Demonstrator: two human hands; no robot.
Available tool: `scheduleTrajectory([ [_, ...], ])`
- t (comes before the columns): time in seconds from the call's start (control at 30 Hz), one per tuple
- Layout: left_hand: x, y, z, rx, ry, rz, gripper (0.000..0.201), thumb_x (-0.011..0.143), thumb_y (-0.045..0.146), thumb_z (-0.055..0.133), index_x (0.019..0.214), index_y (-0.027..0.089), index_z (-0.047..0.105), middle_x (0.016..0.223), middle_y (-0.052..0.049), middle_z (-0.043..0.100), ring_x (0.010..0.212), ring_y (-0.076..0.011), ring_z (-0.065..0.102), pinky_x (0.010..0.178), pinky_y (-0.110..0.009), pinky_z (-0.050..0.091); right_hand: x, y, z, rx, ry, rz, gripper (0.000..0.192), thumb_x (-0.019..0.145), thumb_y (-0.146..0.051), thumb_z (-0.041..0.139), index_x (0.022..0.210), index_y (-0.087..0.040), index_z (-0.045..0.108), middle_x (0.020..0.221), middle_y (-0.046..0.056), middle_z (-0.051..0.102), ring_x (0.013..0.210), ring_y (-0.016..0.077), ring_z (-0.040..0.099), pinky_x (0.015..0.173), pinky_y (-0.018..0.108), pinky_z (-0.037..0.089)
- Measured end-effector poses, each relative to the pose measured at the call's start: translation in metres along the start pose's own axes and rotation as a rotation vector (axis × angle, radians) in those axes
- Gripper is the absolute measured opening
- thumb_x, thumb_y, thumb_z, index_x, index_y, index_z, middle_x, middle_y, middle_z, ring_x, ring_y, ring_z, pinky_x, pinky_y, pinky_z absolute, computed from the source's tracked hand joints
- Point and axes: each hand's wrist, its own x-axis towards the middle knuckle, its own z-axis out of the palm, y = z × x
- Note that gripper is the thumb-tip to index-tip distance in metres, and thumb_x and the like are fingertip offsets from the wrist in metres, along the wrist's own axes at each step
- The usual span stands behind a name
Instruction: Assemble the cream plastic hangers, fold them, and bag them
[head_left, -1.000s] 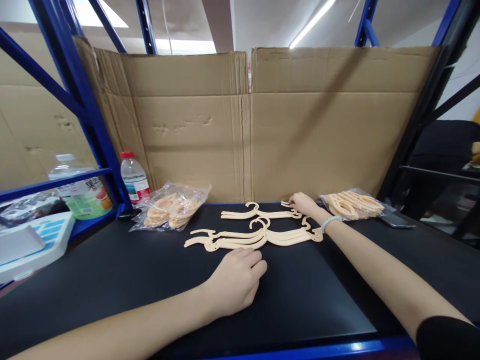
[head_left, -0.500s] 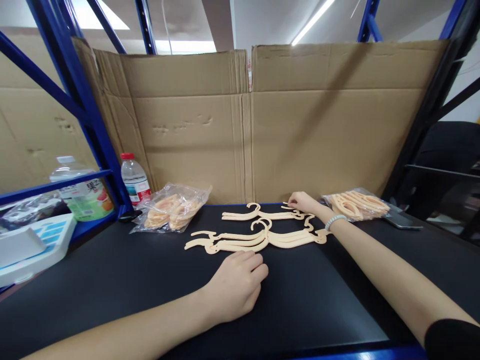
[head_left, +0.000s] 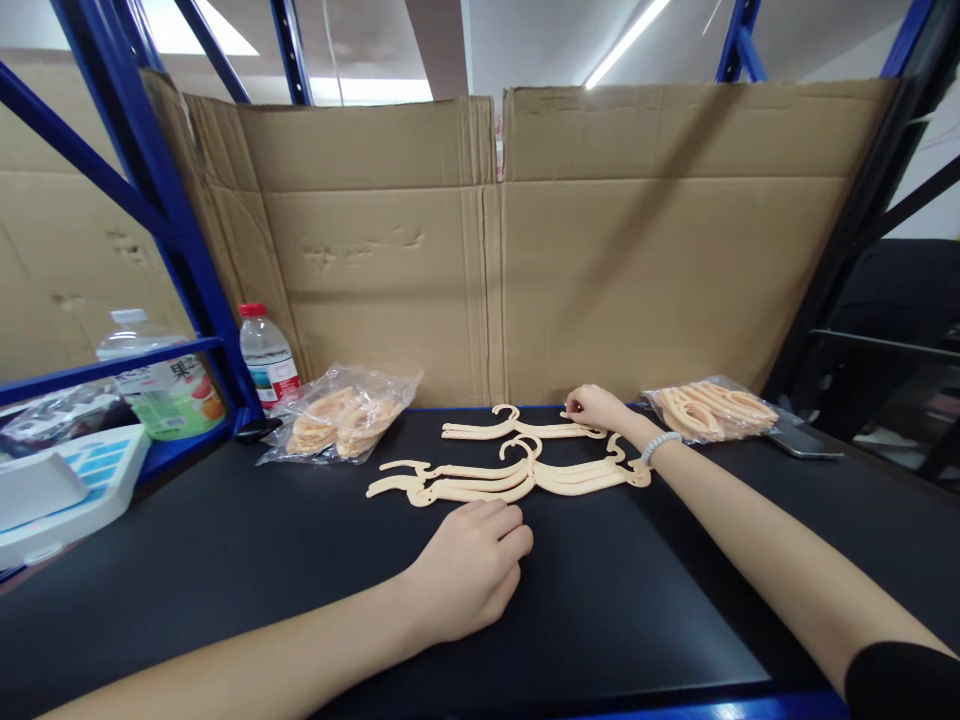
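Head view. The right hand (head_left: 598, 408) reached to the far side of the black table (head_left: 637, 590), its fingertips pinched on the right end of the farthest hanger (head_left: 517, 430), which lay flat near the cardboard wall (head_left: 480, 250). The left hand (head_left: 469, 570) rested palm down, fingers loosely curled and holding nothing, just beside the nearer stack of hangers (head_left: 510, 478). 2 bags of hangers (head_left: 341, 412) (head_left: 709, 408) flanked them.
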Motion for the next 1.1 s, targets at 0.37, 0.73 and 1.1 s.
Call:
scheduleTrajectory([
  [0.37,0.000,-0.004,0.003,-0.763,0.319,-0.427,0.023,0.088,0.020,0.046,0.111,0.020,0.049,0.101,-0.006,0.062,0.079,-0.0154,0.062,0.074,-0.032,0.052,0.003,-0.090,-0.066,0.478,0.220,-0.091,0.018,0.081,-0.031,0.053,0.079,-0.015,0.061,0.072,0.003,0.065,0.063,0.0121,0.058,0.058,0.024,0.045],
  [0.73,0.002,-0.009,-0.004,-1.048,0.644,-0.743,0.026,0.084,0.037,0.060,0.089,0.022,0.040,0.070,0.008,0.045,0.050,-0.0057,0.042,0.046,-0.018,0.035,-0.031,-0.168,-0.089,1.002,-0.007,-0.252,0.008,0.072,-0.022,0.060,0.068,-0.015,0.056,0.052,-0.007,0.049,0.047,0.0056,0.041,0.044,0.019,0.028],
  [1.1,0.006,-0.008,-0.006,-1.164,0.426,-0.712,0.030,0.083,0.043,0.060,0.074,0.016,0.052,0.058,0.006,0.044,0.048,-0.0064,0.040,0.049,-0.020,0.034,-0.030,-0.177,-0.076,1.132,-0.066,-0.174,0.008,0.070,-0.020,0.061,0.067,-0.016,0.055,0.050,-0.007,0.050,0.046,0.0060,0.042,0.045,0.019,0.030],
])
